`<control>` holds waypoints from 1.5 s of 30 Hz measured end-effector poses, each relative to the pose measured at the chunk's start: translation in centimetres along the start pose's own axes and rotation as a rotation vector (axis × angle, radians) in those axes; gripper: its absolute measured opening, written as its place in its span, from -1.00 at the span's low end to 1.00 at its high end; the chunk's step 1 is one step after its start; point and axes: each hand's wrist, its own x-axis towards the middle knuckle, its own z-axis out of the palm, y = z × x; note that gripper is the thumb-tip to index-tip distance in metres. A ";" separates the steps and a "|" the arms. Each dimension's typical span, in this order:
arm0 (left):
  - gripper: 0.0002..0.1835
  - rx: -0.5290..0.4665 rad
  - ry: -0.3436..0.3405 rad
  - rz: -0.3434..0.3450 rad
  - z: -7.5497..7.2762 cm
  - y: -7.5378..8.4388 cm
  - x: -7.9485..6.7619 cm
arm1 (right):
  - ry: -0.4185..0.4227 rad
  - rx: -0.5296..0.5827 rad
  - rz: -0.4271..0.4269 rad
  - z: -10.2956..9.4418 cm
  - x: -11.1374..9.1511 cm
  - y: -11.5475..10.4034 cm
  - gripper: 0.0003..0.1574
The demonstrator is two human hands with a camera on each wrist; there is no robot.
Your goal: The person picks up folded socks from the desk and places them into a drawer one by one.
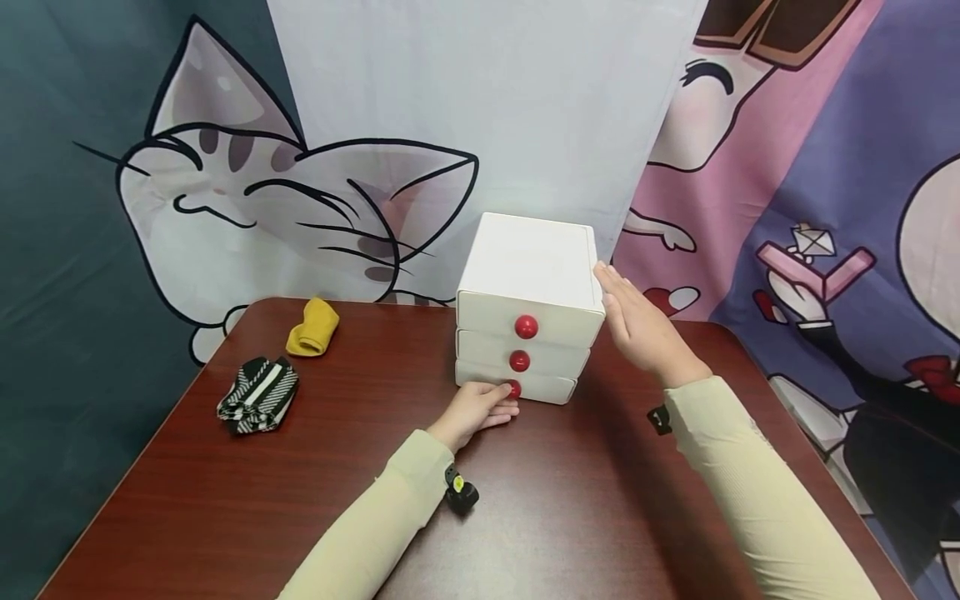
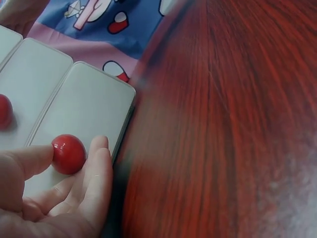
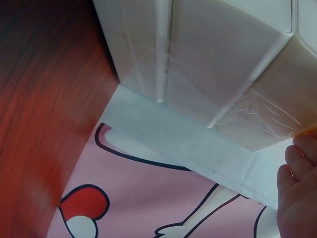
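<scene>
A white three-drawer box (image 1: pixel 531 258) with red round knobs stands near the table's back edge, its drawers all looking pushed in. My left hand (image 1: pixel 476 410) is at the bottom drawer, its thumb and fingers pinching the lowest red knob (image 2: pixel 69 154) from both sides. Flat against the upper right side of the box, my right hand (image 1: pixel 637 321) rests with its fingers straight. In the right wrist view, those fingertips (image 3: pixel 299 157) touch the box's side wall (image 3: pixel 218 59) near its back edge.
On the left of the brown table (image 1: pixel 360 500) lie a yellow folded sock (image 1: pixel 313 327) and a bundled black-and-white patterned cloth (image 1: pixel 258 395). A printed cartoon curtain (image 1: pixel 555 100) hangs right behind the table and box.
</scene>
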 end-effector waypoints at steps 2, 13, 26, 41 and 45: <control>-0.60 -0.010 0.000 -0.004 0.0 -0.1 0.0 | -0.001 -0.001 0.001 0.0 0.0 0.1 -0.34; -0.61 -0.046 0.009 -0.009 0.2 -0.5 -0.6 | 0.003 -0.010 -0.008 0.1 0.0 0.1 -0.34; -0.65 0.015 -0.099 -0.066 0.0 -0.6 -4.0 | 0.003 -0.011 -0.014 -0.1 0.0 0.3 -0.33; -0.66 0.102 -0.148 -0.052 0.1 -1.2 -7.8 | -0.050 -0.062 -0.032 -1.0 0.0 0.0 -0.32; -0.66 0.138 -0.157 -0.025 0.3 -1.1 -8.4 | -0.038 -0.046 -0.021 -1.3 0.1 -0.3 -0.32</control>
